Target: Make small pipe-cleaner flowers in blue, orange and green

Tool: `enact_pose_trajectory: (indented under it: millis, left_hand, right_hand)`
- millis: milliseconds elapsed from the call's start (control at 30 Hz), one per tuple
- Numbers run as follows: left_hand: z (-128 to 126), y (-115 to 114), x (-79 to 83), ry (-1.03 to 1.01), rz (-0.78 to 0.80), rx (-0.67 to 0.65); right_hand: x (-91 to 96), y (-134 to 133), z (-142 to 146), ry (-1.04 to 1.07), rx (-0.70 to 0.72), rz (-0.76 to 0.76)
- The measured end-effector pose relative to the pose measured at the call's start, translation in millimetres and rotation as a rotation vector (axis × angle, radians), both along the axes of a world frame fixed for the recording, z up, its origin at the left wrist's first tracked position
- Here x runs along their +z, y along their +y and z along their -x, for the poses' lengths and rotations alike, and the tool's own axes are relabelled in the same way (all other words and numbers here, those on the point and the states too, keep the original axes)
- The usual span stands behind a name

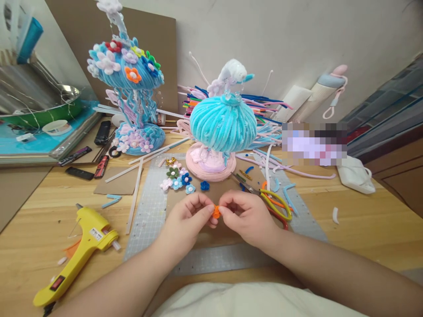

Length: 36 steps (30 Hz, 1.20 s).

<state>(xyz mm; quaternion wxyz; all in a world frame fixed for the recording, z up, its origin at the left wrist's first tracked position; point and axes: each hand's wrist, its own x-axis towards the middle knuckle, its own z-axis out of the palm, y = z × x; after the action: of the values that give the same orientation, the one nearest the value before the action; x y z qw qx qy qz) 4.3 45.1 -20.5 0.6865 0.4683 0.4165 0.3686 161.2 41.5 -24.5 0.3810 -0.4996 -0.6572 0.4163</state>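
Between my fingertips is a small orange pipe-cleaner flower (pixel 216 212), held above the cutting mat. My left hand (pixel 190 215) pinches its left side, and my right hand (pixel 249 215) pinches the right side. Fingers hide much of its shape. Just beyond, a blue pipe-cleaner flower (pixel 205 185) lies by itself, with several small finished flowers (pixel 176 177) grouped to its left. Scissors (pixel 276 203) with yellow and red handles rest beside my right hand. Behind my hands stands a turquoise pipe-cleaner lamp shape (pixel 223 123) on a pink base (pixel 211 169).
A yellow glue gun (pixel 87 242) lies at left. A second jellyfish-like lamp (pixel 127 66), covered in flowers, rises at back left. Bundled pipe cleaners (pixel 264 105) lie against the wall. A grey cutting mat (pixel 145 224) carries a cardboard piece; a white case (pixel 356 175) sits at right.
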Motion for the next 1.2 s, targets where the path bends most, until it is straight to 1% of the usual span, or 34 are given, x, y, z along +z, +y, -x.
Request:
enact_pose_trajectory:
  millis: [100,167,267,367,433,467,600,700,800,867,933,1000,1133,1200]
  left_hand:
    - [-1,-2,-0.9,0.088,-0.13,0.034]
    - [-1,-2,-1.8,0.109,-0.145,0.033]
    - [-2,1,-3.5,0.038,-0.03,0.025]
    - [0,4,-4.3,-0.063,0.104,0.025]
    - [2,6,-3.9,-0.115,0.199,0.004]
    - [3,6,-3.4,-0.133,0.245,-0.011]
    - [8,7,-1.1,-0.201,0.371,-0.041]
    - [11,7,0.0,-0.271,0.428,-0.059]
    - [11,7,0.2,-0.33,0.498,-0.069]
    - [11,8,0.0,-0.354,0.536,-0.078]
    - [11,8,-0.1,-0.368,0.545,-0.089]
    - [10,8,-0.2,-0.372,0.523,-0.092]
    - [9,6,-0.6,-0.364,0.463,-0.056]
    - [8,5,-0.8,-0.35,0.428,-0.043]
  right_hand:
    - [-2.0,2,3,0.173,-0.025,0.218]
    - [-3.8,2,4,0.224,-0.029,0.259]
    - [-6.6,2,4,0.244,-0.059,0.229]
    - [-7.8,2,2,0.249,-0.028,0.225]
    - [-6.7,3,0,0.233,0.024,0.183]
    - [-5.6,4,-1,0.206,0.063,0.133]
    - [-0.8,6,-9,0.034,0.225,-0.175]
    - [1.2,6,-14,-0.049,0.28,-0.357]
    - [1.4,5,-16,-0.123,0.304,-0.465]
    - [0.5,4,-15,-0.149,0.28,-0.501]
    - [-0.9,3,-14,-0.154,0.238,-0.502]
    - [-2.4,2,-13,-0.153,0.197,-0.476]
    - [-3.9,0,-10,-0.136,0.139,-0.431]
    - [-3.9,-1,-9,-0.097,0.118,-0.353]
